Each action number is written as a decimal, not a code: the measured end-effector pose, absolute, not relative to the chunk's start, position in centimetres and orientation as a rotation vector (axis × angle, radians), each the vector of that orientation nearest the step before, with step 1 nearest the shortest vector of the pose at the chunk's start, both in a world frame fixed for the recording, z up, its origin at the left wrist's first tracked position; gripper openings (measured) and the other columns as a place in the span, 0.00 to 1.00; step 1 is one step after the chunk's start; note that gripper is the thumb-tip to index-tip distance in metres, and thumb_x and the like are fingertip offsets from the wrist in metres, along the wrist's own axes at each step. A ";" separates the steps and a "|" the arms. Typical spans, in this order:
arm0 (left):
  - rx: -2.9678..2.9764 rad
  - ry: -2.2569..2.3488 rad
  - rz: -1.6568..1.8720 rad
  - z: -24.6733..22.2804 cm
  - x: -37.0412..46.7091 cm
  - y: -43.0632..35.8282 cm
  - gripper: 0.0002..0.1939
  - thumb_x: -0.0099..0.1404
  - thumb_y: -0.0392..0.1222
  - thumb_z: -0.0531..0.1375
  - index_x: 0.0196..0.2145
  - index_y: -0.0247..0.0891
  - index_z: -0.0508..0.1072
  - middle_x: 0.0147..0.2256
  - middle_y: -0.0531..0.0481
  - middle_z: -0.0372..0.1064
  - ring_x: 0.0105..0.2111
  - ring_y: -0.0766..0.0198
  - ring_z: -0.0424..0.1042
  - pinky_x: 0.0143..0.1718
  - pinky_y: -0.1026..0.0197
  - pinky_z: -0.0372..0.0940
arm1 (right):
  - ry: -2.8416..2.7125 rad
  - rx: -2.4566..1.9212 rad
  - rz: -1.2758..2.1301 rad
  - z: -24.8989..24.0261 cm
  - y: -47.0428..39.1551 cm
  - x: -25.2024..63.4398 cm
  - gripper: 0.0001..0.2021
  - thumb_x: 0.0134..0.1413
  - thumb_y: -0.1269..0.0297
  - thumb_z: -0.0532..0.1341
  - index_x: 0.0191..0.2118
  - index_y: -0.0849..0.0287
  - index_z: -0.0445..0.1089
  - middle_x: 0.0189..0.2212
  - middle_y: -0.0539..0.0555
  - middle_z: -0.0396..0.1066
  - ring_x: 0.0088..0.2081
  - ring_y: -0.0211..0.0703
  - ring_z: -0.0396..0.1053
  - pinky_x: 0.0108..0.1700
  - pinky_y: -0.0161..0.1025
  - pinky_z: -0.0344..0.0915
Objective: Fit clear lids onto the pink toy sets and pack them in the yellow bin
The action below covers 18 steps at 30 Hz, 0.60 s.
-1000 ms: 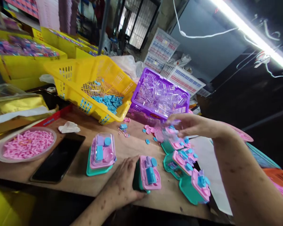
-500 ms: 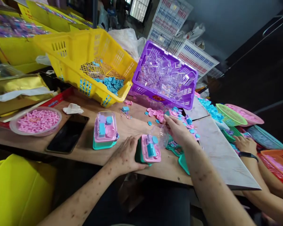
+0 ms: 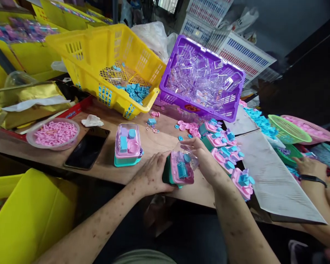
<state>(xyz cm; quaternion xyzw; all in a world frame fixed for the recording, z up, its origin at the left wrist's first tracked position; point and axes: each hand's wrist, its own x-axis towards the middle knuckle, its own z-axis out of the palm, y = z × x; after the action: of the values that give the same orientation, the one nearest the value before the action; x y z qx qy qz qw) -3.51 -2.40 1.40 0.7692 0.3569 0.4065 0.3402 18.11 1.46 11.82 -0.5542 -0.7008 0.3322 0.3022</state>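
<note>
My left hand is wrapped round the near side of a small toy box with a green base and a pink top, which bears blue, purple and pink pieces. In my right hand, a clear plastic cover is pinched, tilted over the right and far part of the pink top. Whether the cover touches all its edges I cannot tell. To the left stands a similar toy box with a clear cover. Several uncovered toy boxes are grouped beyond my right wrist.
Behind are a yellow basket with blue pieces and a purple basket of clear covers. A bowl of pink pieces and a phone lie left. Another person's hand reaches into a green basket at right.
My right hand has come left with the clear cover, from beside the toy box to over its top. My left hand still holds the box. The view has shifted slightly.
</note>
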 end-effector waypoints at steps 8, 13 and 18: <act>1.994 0.896 1.040 1.5 -3.5 -2.5 0.61 0.52 0.51 0.84 0.74 0.47 0.56 0.70 0.36 0.65 0.71 0.35 0.67 0.73 0.32 0.64 | -2.314 -1.281 0.181 15.6 -0.7 16.4 0.28 0.66 0.44 0.71 0.65 0.51 0.74 0.61 0.62 0.78 0.62 0.65 0.77 0.64 0.63 0.76; 2.034 0.936 0.959 1.8 -3.7 -2.4 0.60 0.53 0.54 0.83 0.73 0.44 0.57 0.68 0.35 0.66 0.68 0.35 0.69 0.70 0.32 0.66 | -2.300 -1.029 -0.123 17.4 -3.6 17.2 0.30 0.70 0.43 0.65 0.71 0.49 0.73 0.62 0.64 0.76 0.63 0.72 0.75 0.65 0.69 0.75; 2.032 0.960 0.971 2.0 -3.5 -2.4 0.58 0.54 0.53 0.82 0.72 0.43 0.56 0.67 0.35 0.67 0.66 0.34 0.70 0.69 0.33 0.66 | -2.486 -1.019 -0.089 16.9 -4.1 16.6 0.31 0.68 0.50 0.68 0.74 0.45 0.69 0.62 0.63 0.75 0.62 0.69 0.77 0.63 0.68 0.77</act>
<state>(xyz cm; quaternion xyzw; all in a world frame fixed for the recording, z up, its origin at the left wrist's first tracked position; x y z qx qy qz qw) -3.48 -2.37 1.97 0.7807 0.3687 0.3730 0.3397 16.59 -4.06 16.89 -0.3695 -0.9011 -0.0322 0.2248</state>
